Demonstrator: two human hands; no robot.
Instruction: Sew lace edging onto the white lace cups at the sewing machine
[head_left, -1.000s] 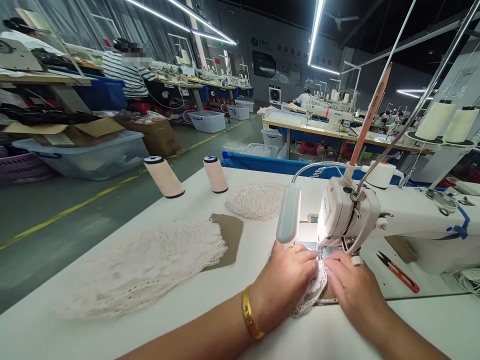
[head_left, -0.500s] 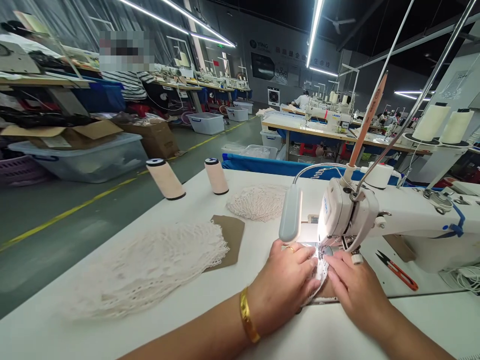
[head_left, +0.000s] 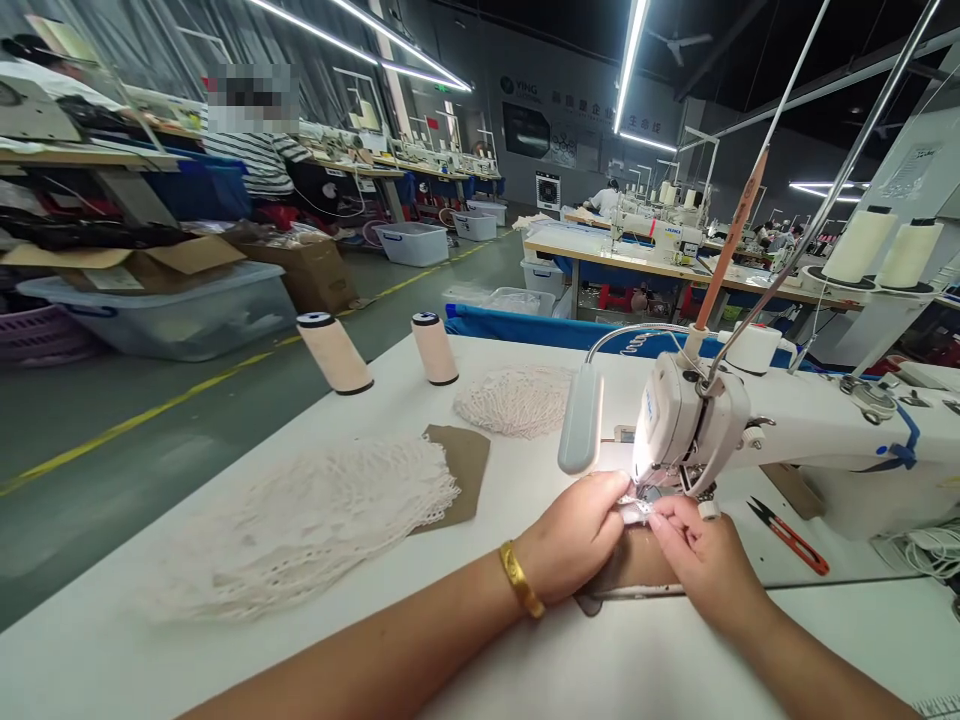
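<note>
Under the lit needle area of a white sewing machine [head_left: 686, 410] lies a small piece of white lace fabric [head_left: 636, 508]. My left hand [head_left: 581, 530], with a gold bangle at the wrist, pinches the lace from the left. From the right, my right hand [head_left: 701, 550] grips the lace between thumb and fingertips, close to the presser foot. On the table to the left lies a large pile of white lace pieces [head_left: 300, 530], partly over a brown card [head_left: 461, 475]. A smaller lace pile [head_left: 514, 400] sits farther back.
Red-handled thread snips [head_left: 789, 537] lie right of my right hand. Two thread cones [head_left: 335, 355] stand near the table's far left edge. A grey lamp [head_left: 581, 418] hangs beside the machine head. Other sewing tables and a person in stripes [head_left: 251, 160] are beyond.
My left hand has gone from lying flat over the fabric to pinching it with curled fingers. The lace is now bunched between both hands, and the brown surface below shows more.
</note>
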